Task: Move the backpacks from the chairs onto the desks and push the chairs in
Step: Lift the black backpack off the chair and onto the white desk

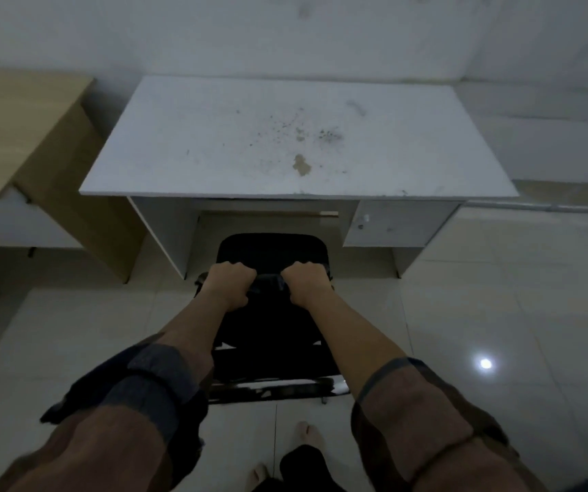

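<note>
A black chair (271, 250) stands on the floor facing a white desk (214, 136), its seat front at the mouth of the desk's knee opening. My left hand (230, 284) and my right hand (306, 282) are both closed around the top of the chair's backrest, side by side. The chair's shiny metal base bar (274, 387) shows near my feet. The white desktop is stained and carries nothing. No backpack is in view.
A light wooden desk (19, 122) stands to the left, close beside the white one. A drawer unit (388, 225) hangs under the white desk's right side. A white wall runs behind. Glossy floor tiles (481, 314) spread to the right.
</note>
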